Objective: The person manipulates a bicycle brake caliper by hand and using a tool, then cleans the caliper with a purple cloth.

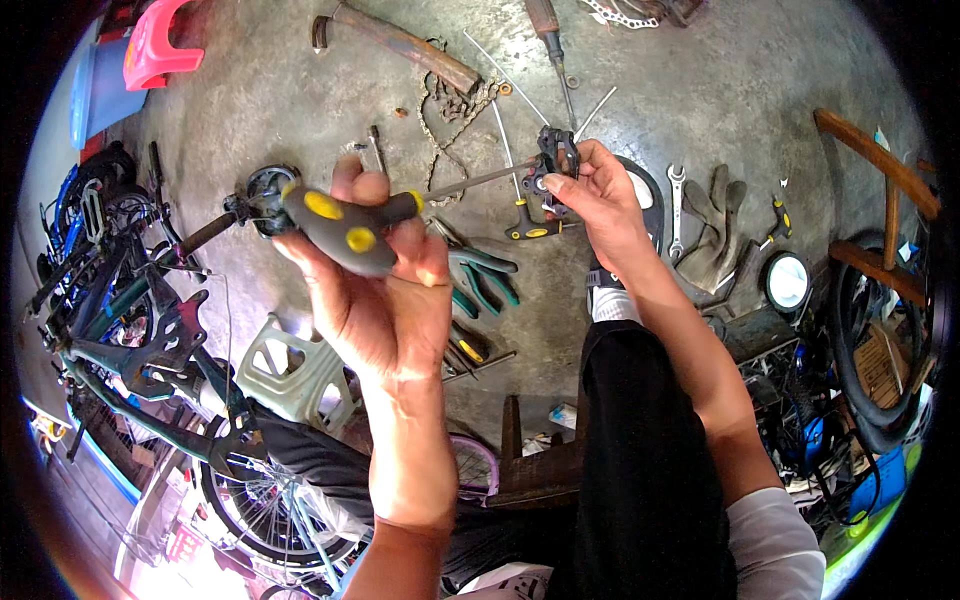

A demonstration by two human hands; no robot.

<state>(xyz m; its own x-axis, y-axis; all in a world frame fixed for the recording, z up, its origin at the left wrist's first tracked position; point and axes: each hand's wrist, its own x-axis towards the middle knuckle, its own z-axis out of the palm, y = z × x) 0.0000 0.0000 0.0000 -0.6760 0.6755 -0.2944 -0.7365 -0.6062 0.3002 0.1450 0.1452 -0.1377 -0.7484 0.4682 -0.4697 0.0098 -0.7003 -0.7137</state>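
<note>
My left hand [370, 290], palm up, holds a black-and-yellow T-handled tool [333, 225] with loosely curled fingers, some hidden behind the handle. Its long thin shaft reaches right to a black metal bicycle part [556, 155], possibly a brake caliper, gripped in my right hand [605, 200]. My right thumb presses on that part. Beneath the two hands, on the concrete floor, lie teal-handled pliers [480, 280] and another T-handled key [530, 227]. Whether the shaft's tip is seated in the part I cannot tell.
A bicycle frame [150, 340] with wheels crowds the left; a grey plastic stool [280, 370] stands beside it. A hammer [420, 50], chain [450, 120], wrench [676, 210] and gloves [715, 230] lie on the floor [250, 90]. Wooden pieces [865, 160] and tyres [850, 390] are at the right.
</note>
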